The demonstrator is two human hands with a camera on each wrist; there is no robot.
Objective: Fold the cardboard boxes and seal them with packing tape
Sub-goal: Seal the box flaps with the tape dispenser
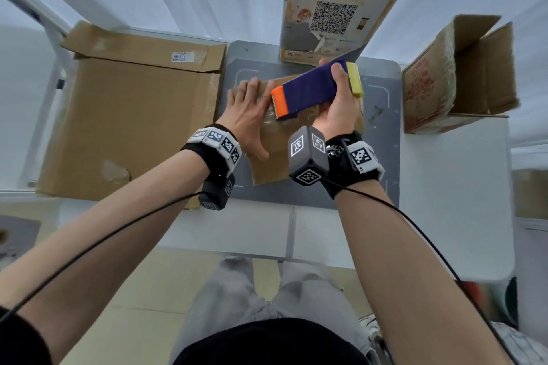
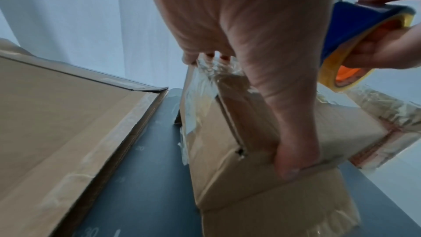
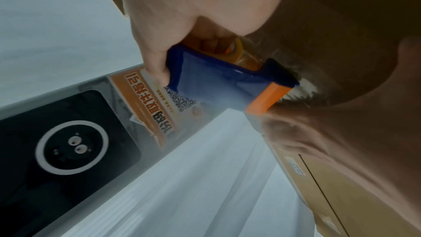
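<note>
At nine o'clock a large flattened box (image 1: 130, 124) is lying on the surface (image 1: 444, 187), partly over a grey mat (image 1: 382, 139). At the centre, the left hand (image 1: 247, 115) is pressing flat, fingers straight, on a small box (image 2: 239, 177) already bearing clear tape (image 2: 200, 93). Just beside it, the right hand (image 1: 335, 109) is gripping a blue and orange tape dispenser (image 1: 308, 92), its toothed edge touching the small box's top. At twelve o'clock a grey stand with an orange poster (image 1: 341, 6) is rising. At two o'clock an open box (image 1: 456, 77) is sitting on its side.
</note>
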